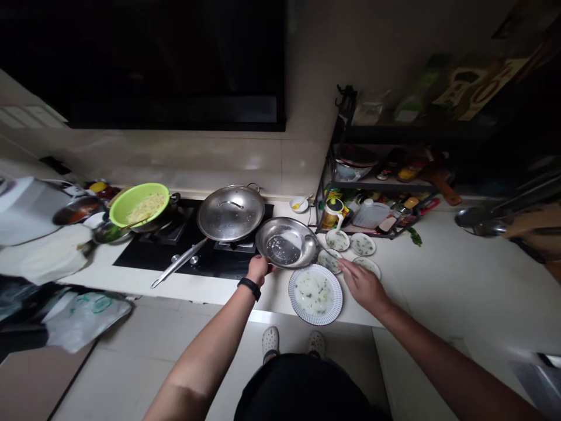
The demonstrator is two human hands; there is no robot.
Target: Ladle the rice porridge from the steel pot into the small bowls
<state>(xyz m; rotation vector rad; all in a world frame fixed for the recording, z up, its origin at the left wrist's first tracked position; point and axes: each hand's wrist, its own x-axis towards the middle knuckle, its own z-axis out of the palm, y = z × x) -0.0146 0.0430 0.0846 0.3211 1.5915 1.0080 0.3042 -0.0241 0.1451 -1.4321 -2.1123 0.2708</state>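
Note:
A steel bowl (289,225) with white liquid and froth in it is tilted above the counter, beside the stove. My left hand (258,270) is closed on its near left rim. My right hand (362,286) is closed on the thin handle of a metal ladle (312,245), whose head is in the right side of the bowl. Just below the bowl, a striped plate (293,301) carries a pale, watery layer with green bits. Several small saucers (363,244) with similar pale contents and green bits stand near my right hand.
A lidded wok (231,216) sits on the black stove (131,257), its long handle reaching forward. Further left is a green basin (120,204) of pale food. A seasoning rack (372,187) stands behind the saucers. A small dish (299,204) sits by the wall.

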